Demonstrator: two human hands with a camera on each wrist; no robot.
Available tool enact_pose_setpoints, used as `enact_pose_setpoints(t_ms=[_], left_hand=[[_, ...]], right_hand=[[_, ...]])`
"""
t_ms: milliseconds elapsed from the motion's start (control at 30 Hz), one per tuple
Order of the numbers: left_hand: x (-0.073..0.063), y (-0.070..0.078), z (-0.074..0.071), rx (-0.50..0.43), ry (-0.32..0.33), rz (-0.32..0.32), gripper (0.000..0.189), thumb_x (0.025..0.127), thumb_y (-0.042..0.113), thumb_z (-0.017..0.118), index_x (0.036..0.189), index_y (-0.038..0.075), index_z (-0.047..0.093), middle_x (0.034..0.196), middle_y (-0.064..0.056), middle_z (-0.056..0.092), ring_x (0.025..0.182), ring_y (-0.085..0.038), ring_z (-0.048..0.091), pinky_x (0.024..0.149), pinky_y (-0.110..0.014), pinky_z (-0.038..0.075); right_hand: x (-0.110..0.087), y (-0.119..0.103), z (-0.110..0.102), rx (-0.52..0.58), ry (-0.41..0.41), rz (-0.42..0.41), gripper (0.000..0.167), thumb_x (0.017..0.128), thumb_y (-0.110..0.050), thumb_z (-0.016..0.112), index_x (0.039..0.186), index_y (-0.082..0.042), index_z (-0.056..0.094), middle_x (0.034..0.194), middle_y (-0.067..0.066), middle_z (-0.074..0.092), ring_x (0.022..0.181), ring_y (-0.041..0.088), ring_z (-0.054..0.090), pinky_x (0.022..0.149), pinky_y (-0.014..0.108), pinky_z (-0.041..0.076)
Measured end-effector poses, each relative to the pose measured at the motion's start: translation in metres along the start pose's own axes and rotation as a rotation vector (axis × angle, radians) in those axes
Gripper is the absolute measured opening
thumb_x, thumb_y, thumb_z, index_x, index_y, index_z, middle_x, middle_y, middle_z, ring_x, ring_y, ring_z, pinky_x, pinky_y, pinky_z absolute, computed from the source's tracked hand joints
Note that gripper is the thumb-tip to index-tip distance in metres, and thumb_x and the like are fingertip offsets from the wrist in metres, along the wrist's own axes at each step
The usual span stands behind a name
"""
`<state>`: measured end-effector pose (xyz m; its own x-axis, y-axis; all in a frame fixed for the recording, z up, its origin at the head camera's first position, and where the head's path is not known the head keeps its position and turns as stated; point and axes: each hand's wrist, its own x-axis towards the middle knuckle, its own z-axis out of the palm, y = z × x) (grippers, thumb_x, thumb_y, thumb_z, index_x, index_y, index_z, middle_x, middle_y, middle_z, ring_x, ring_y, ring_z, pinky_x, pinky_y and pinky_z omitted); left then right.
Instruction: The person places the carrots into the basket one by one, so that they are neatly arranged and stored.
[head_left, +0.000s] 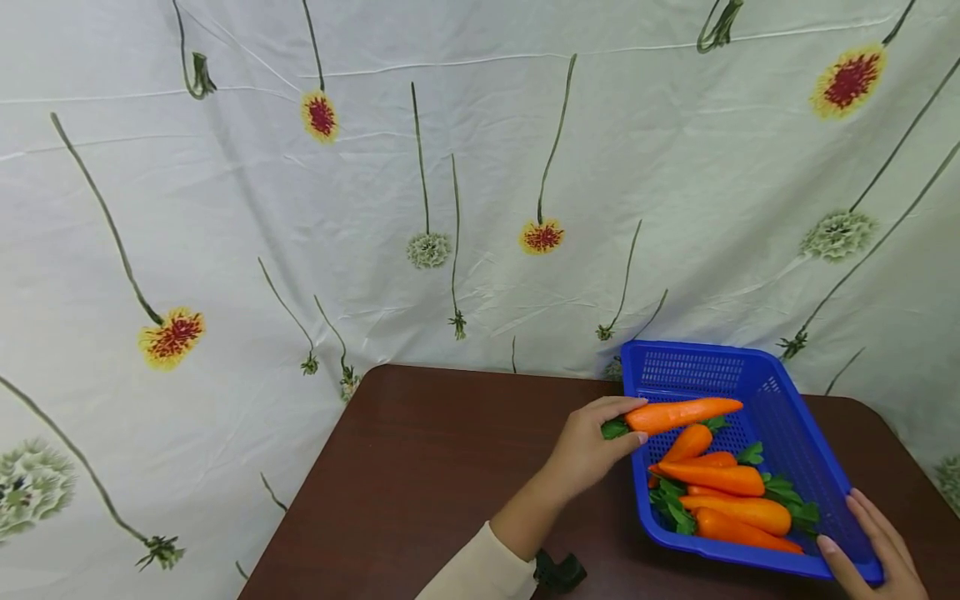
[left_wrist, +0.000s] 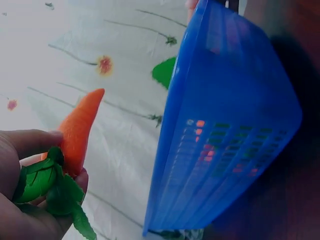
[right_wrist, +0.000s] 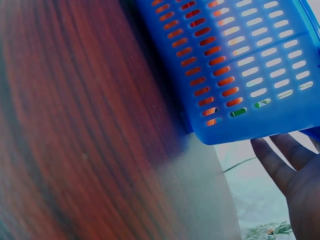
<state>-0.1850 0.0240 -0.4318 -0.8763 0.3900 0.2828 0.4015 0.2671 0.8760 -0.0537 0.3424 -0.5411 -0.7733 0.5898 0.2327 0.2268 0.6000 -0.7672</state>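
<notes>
My left hand [head_left: 587, 450] pinches an orange carrot [head_left: 686, 413] near its leafy green end, above the left side of a blue plastic basket [head_left: 787, 421]. The carrot's tip points right, over the basket. In the left wrist view the same carrot [left_wrist: 77, 132] sits between thumb and fingers, with its leaves [left_wrist: 65, 192] against the palm. Several more carrots [head_left: 738, 510] with green tops lie in the near part of the basket. My right hand [head_left: 881, 554] rests at the basket's near right corner, its extended fingers [right_wrist: 272, 162] touching the rim.
The basket stands on a dark brown table [head_left: 450, 467], towards its right side. Behind hangs a pale cloth [head_left: 480, 192] printed with flowers and stems. A small black object [head_left: 561, 573] shows beside the left sleeve [head_left: 483, 571].
</notes>
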Motion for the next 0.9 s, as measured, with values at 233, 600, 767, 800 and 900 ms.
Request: enact_pose_setpoints(t_ms=[233,600,767,800,900], left_hand=[[-0.008,0.007,0.024,0.068,-0.127,0.088,0.039,0.093,0.024,0.075,0.131,0.025,0.069,0.131,0.01,0.067,0.123,-0.001,0.059,0.1,-0.017,0.049],[-0.02,0.012,0.053,0.161,-0.274,0.123,0.04,0.096,0.027,0.071,0.135,0.028,0.067,0.136,0.013,0.064,0.128,-0.001,0.056,0.099,-0.016,0.048],[-0.021,0.014,0.059,0.19,-0.284,0.168,0.038,0.096,0.027,0.071,0.134,0.027,0.067,0.136,0.013,0.065,0.127,0.002,0.056,0.099,-0.012,0.046],[-0.021,0.014,0.06,0.2,-0.28,0.17,0.04,0.096,0.028,0.071,0.135,0.028,0.066,0.137,0.014,0.064,0.128,0.001,0.055,0.1,-0.013,0.046],[-0.021,0.013,0.063,0.213,-0.279,0.144,0.051,0.094,0.035,0.072,0.144,0.032,0.058,0.146,0.015,0.056,0.139,-0.004,0.049,0.107,-0.022,0.046]], right_hand=[[0.0,0.001,-0.001,-0.005,-0.004,0.004,0.069,0.098,-0.026,0.064,0.159,-0.026,0.032,0.168,-0.009,0.022,0.153,-0.002,0.013,0.108,0.004,0.008],[0.002,0.001,-0.001,-0.014,-0.038,0.016,0.07,0.099,-0.028,0.062,0.16,-0.02,0.03,0.17,0.002,0.02,0.156,0.032,0.02,0.116,0.013,0.004],[0.002,0.0,-0.002,-0.009,-0.032,0.004,0.07,0.098,-0.027,0.063,0.16,-0.019,0.031,0.17,0.001,0.02,0.156,0.029,0.02,0.112,0.009,0.004],[0.002,0.0,-0.002,-0.006,-0.029,0.001,0.07,0.098,-0.027,0.063,0.16,-0.019,0.031,0.17,0.001,0.021,0.156,0.029,0.02,0.112,0.008,0.004],[0.001,-0.001,-0.002,0.001,-0.019,0.005,0.069,0.098,-0.026,0.064,0.159,-0.02,0.032,0.169,-0.001,0.022,0.157,0.026,0.02,0.11,0.006,0.005]])
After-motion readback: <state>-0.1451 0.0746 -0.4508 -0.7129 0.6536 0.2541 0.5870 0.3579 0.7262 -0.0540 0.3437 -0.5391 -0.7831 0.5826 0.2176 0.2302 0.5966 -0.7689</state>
